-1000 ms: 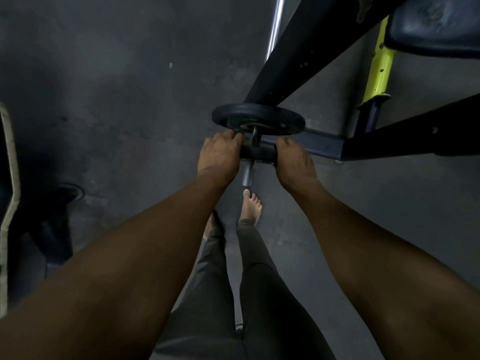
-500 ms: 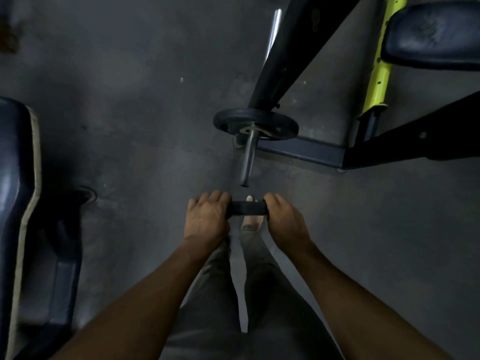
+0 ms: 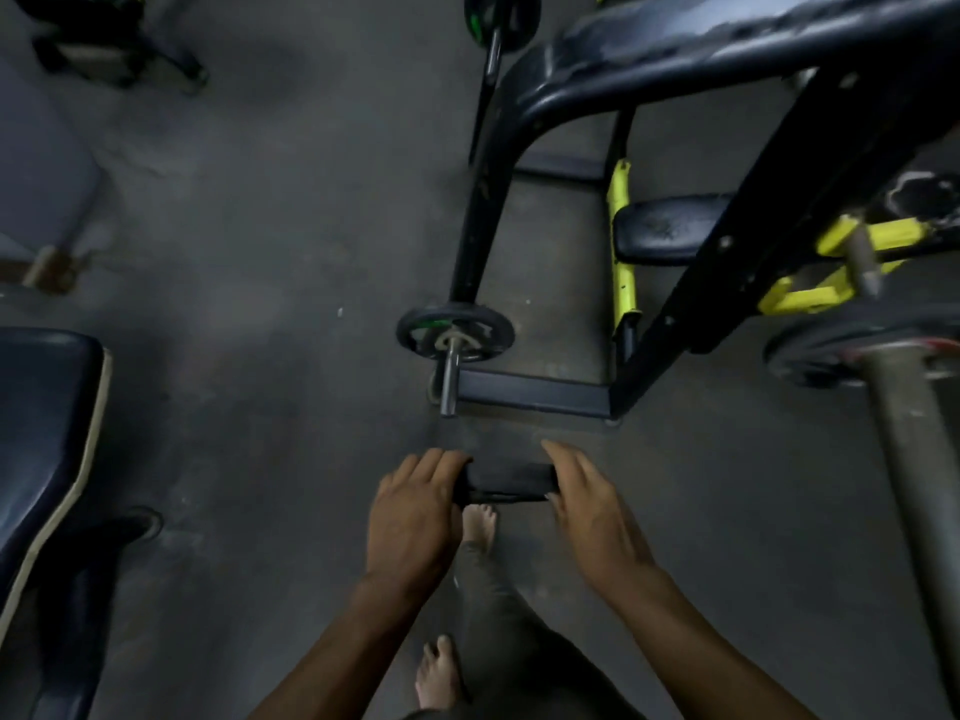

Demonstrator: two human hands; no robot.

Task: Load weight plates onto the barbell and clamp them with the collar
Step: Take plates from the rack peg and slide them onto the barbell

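A barbell's steel sleeve [image 3: 449,379] points toward me, low over the floor. One black weight plate [image 3: 455,332] sits on it, with bare sleeve in front of the plate. Between both hands I hold a small black plate [image 3: 506,480] edge-on, well short of the sleeve tip and clear of it. My left hand [image 3: 415,517] grips its left edge, and my right hand [image 3: 592,517] presses its right edge with fingers extended. The bar's far end carries another plate [image 3: 501,15]. No collar can be made out.
A black and yellow bench frame [image 3: 535,394] stands right of the barbell, its base bar touching the sleeve area. A second loaded bar [image 3: 909,433] juts in at the right. A padded bench [image 3: 47,433] fills the left edge. My bare feet [image 3: 478,522] are below the hands.
The small plate was on the sleeve against the loaded plate a second ago. Both hands drew it off toward me; now it hangs free in front of the sleeve tip.
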